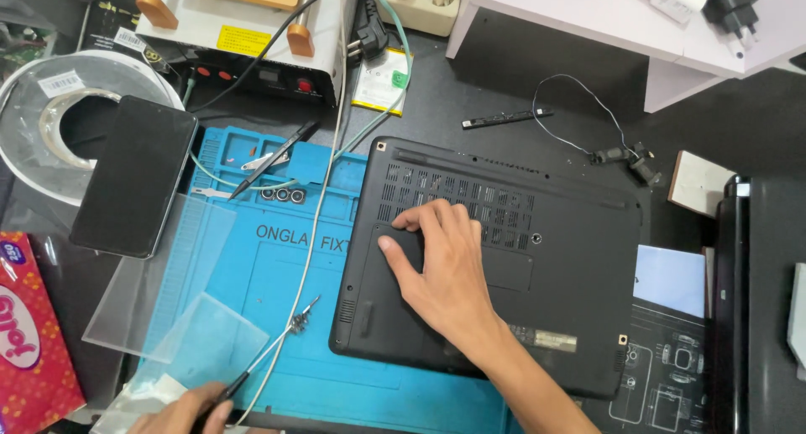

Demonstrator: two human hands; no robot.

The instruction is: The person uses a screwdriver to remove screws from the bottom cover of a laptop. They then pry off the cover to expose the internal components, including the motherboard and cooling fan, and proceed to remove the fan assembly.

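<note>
In the head view, my right hand (445,266) lay open and flat on the upturned black laptop (504,258), holding nothing, on the blue work mat (277,274). My left hand (180,413), near left, was closed around a thin screwdriver (269,354). I judged the tip could slip and scratch the clear plastic sheets (159,291). A white cable (323,190) crossed the mat between tool and laptop; a dark phone (134,175) lay further left.

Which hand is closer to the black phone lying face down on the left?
Left. The left hand, holding a screwdriver, sits below the phone; the right hand rests on the laptop, farther right.
</note>
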